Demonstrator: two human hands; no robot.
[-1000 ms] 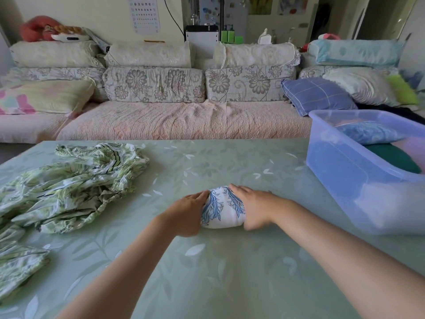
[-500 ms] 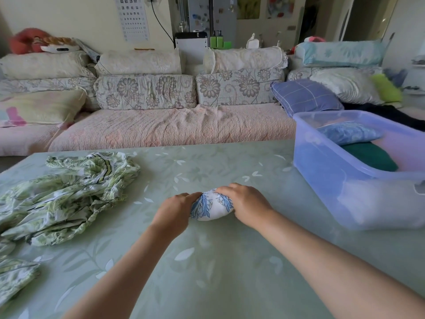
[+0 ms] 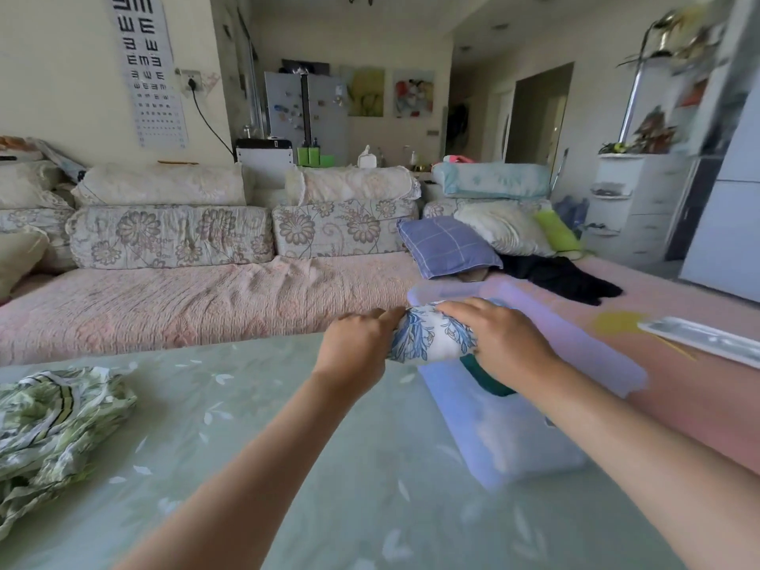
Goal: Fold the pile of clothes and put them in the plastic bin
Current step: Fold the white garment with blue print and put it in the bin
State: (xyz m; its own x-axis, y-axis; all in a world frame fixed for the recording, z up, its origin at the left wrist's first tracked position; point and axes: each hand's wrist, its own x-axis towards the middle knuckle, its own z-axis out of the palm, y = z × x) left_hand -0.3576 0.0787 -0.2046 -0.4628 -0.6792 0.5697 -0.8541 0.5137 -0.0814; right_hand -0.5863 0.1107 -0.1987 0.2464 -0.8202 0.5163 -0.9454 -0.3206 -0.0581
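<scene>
Both hands hold a rolled blue-and-white cloth (image 3: 432, 337) between them. The left hand (image 3: 357, 347) grips its left end and the right hand (image 3: 506, 343) is curled over its right end. The roll is over the far end of the plastic bin (image 3: 514, 438), on the right of the table (image 3: 329, 466). A dark green garment (image 3: 489, 382) shows inside the bin. A crumpled pile of green-patterned clothes (image 3: 53, 421) lies well apart on the left.

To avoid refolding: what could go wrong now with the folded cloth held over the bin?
The small folded white cloth with blue flower print is gripped only from its sides by the left hand and right hand; released, it may unfold. It could also land crooked on the dark green garment in the translucent blue plastic bin.
</scene>
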